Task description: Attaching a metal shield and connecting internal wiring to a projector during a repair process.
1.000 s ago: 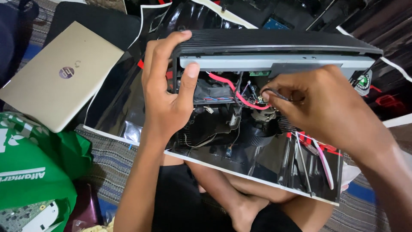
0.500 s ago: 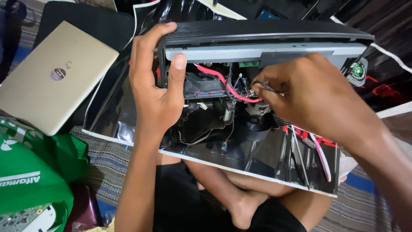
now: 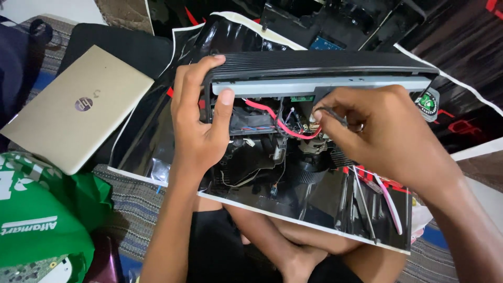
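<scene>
**Hands stay inside opened device as view steadies**

Seated cross-legged, a person props an opened black device (image 3: pixel 319 68) upright on a glossy sheet (image 3: pixel 314 209) across the lap. Since 1 s ago little has shifted: the view sits a bit closer, the left hand (image 3: pixel 196 126) still clamps the device's left end, thumb on the grey strip; the right hand (image 3: pixel 367 136) has edged in, fingertips pinched shut on a thin dark tool near the red wire (image 3: pixel 277 123), so the inner work looks ongoing. Device's long axis runs left-right, open side facing the person. Left of device: closed beige laptop (image 3: pixel 78 110), green bag (image 3: pixel 36 220).
</scene>
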